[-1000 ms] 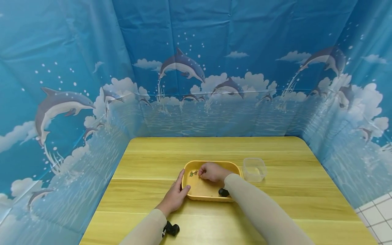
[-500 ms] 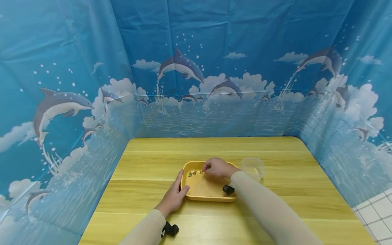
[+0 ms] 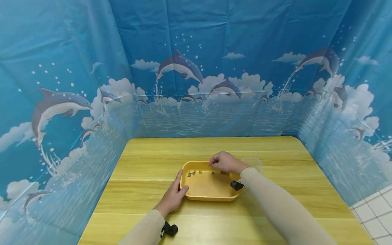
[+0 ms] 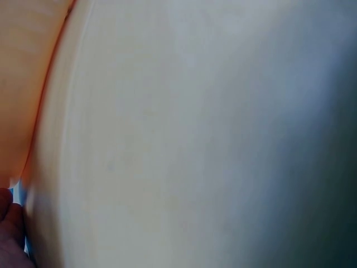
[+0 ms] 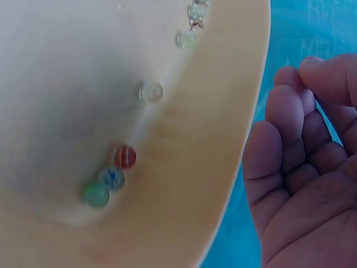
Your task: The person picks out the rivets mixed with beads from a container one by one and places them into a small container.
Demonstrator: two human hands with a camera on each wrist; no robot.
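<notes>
"Marbles (image 5: 124, 157) run from lower left to upper middle of our right-wrist view, inside the yellow tray (image 3: 211, 198). What's changed?"

"Our right hand (image 3: 225, 162) has slid rightward to the far rim, uncovering several; we judge the leftmost ones are let go."

"Holding any?"

"Thumb and index look together; we cannot tell. Our left hand (image 3: 172, 198) steadies the tray's left edge, thumb apart from fingers."

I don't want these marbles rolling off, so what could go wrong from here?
The loose marbles could roll together if the left hand, resting against the yellow tray, tips it. The right hand, close to the far rim, might knock the tray. The right sleeve crosses in front of the clear container in the head view, so may bump it.
</notes>
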